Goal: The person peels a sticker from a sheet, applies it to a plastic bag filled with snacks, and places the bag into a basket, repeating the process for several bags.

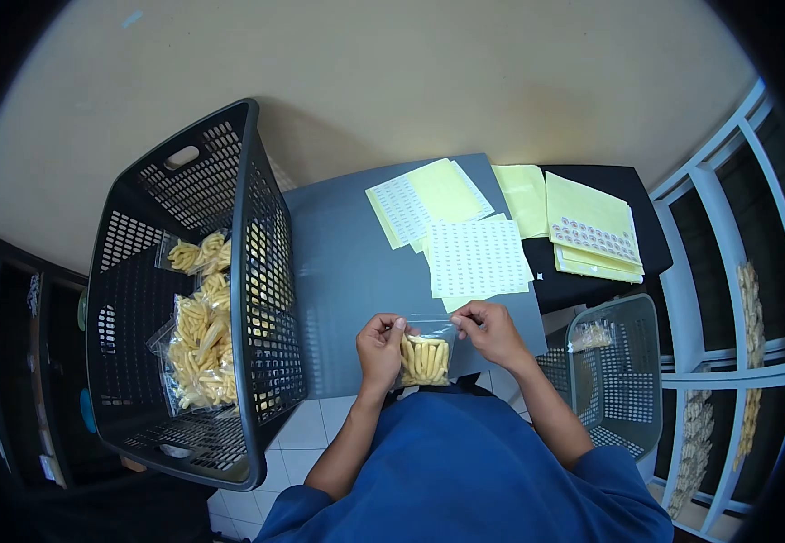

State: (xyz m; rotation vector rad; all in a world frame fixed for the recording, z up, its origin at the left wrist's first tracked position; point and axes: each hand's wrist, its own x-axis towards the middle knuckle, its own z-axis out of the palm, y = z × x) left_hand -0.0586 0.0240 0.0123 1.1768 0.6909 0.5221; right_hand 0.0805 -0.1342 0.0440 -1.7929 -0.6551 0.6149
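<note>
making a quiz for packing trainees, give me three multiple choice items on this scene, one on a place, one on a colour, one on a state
1. Where does the black basket stand?
A. to the left of the grey table
B. on the table
C. behind the sticker sheets

2. What colour is the person's shirt?
A. red
B. blue
C. white

3. How is the small bag of snack sticks held?
A. lying alone on the table
B. by the left hand only
C. by both hands, the right hand too, at its top edge

Answers:
1 A: the basket, with filled bags inside, stands off the table's left edge.
2 B: the shirt at the bottom of the view is blue.
3 C: fingers of each hand pinch the bag's top corners.
</note>
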